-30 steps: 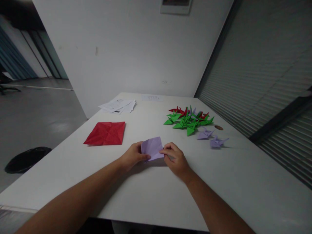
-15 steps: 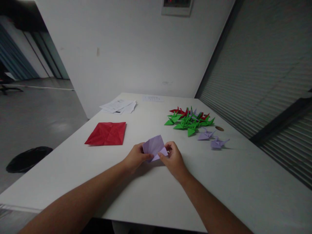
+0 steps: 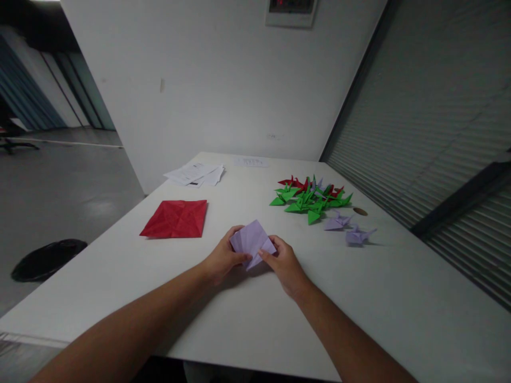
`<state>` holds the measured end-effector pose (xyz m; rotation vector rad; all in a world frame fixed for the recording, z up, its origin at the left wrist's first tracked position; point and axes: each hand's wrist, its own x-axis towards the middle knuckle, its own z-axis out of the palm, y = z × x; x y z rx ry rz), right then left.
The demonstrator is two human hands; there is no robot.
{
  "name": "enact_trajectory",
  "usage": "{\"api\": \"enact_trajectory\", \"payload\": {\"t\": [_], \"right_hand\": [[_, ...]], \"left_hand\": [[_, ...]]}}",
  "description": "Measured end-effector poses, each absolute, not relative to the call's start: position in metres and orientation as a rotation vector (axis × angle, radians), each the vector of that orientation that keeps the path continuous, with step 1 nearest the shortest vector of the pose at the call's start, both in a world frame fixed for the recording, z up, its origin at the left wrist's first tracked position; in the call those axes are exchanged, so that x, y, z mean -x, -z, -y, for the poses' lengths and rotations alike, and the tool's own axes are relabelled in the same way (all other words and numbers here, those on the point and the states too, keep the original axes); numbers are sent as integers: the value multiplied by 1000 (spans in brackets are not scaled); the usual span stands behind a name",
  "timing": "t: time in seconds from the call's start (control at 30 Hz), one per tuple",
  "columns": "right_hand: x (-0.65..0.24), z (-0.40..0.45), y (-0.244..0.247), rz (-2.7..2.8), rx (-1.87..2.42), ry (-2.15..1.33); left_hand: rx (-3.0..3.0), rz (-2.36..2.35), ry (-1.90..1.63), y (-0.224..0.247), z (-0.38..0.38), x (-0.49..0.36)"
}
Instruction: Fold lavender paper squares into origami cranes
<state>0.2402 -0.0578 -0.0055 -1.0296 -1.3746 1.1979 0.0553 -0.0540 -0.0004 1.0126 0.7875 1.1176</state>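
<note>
A creased sheet of purple origami paper is held between both hands, a little above the white table. My left hand grips its left side, thumb on the front face and fingers behind. On the right side my right hand pinches it, with the thumb tip near the middle of the lower part. The fingers behind the paper are partly hidden. The paper stands as a diamond with one corner up and fold lines fanning across it.
Left lies a stack of creased red paper, with printed sheets behind. To the right are green paper cranes, red paper cranes and two purple cranes. A round table hole lies near the blinds.
The purple paper has turned and opened out between my hands into a fuller diamond, its lower corner now pointing down. My right fingers have shifted slightly.
</note>
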Motion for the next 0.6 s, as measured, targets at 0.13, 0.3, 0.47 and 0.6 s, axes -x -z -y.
{"api": "enact_trajectory", "payload": {"t": [0.13,0.3,0.47,0.6], "right_hand": [[-240,58,5,1372,1043,-1197],[-240,58,5,1349,1038,-1187],[-243,57,5,1281,1031,-1207],[-245,56,5,1239,1048,-1193]], "left_hand": [[-983,-731,-1114,-1,57,-54],[-944,-716,-1102,-1,58,-52],[-969,-764,-1144,1,54,-51],[-1040,-861,-1201,4,48,-48]]}}
